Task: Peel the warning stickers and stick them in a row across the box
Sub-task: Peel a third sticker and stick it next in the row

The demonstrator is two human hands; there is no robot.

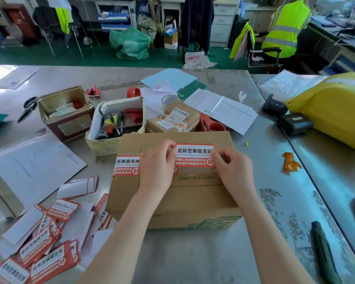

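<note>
- A heap of red-and-white warning stickers (pixel 39 251) lies nearest, at the left front of the metal table (pixel 193 253), mixed with blank white backing sheets (pixel 78 187).
- A dark pen-like tool (pixel 324 253) lies at the right front of the table.
- The cardboard box (pixel 172 193) sits in the middle of the table, its top flaps facing up and green print on its near side.
- One sticker (pixel 127 166) is already on the box's top at the left edge, wrapping slightly over the side.
- The left hand (pixel 157 169) rests on the box top, just right of that sticker, its fingertips pinched on the left edge of a second sticker (pixel 194 155).
- The right hand (pixel 234 169) pinches the same sticker at its right end, thumb and forefinger closed on it.
- This second sticker sits over the box top, farther back than the first; whether it is fully pressed down cannot be told.
- An orange scrap (pixel 290 162) lies on the table to the right of the box.
- Behind the box stand a small parcel (pixel 172 119), an open carton of pens (pixel 117 124) and an open tin (pixel 66 111).
- Scissors (pixel 28 107) lie at the far left; papers (pixel 223 109) and a yellow bag (pixel 332 111) lie to the right.
- Beyond the table, a person in a high-visibility vest (pixel 285 29) sits on a chair.
</note>
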